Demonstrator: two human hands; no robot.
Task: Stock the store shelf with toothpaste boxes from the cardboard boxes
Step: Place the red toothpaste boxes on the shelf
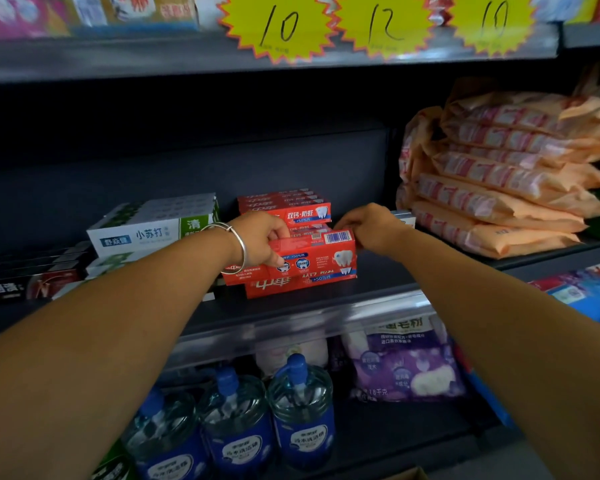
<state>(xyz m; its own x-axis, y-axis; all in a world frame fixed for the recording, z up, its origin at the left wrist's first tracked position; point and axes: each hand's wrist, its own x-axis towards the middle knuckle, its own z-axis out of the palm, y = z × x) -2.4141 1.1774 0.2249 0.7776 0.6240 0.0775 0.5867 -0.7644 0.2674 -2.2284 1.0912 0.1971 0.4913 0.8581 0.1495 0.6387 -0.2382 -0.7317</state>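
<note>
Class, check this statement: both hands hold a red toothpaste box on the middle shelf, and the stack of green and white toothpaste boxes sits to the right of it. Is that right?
One detail is wrong. The head view shows the left hand and right hand holding the red toothpaste box on the middle shelf, but the green and white toothpaste boxes sit to its left, not its right.

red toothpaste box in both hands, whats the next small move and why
Probably lower the red toothpaste box square onto the red box beneath it, then let go. The left hand and right hand grip its ends, and it sits slightly askew over that box.
</note>
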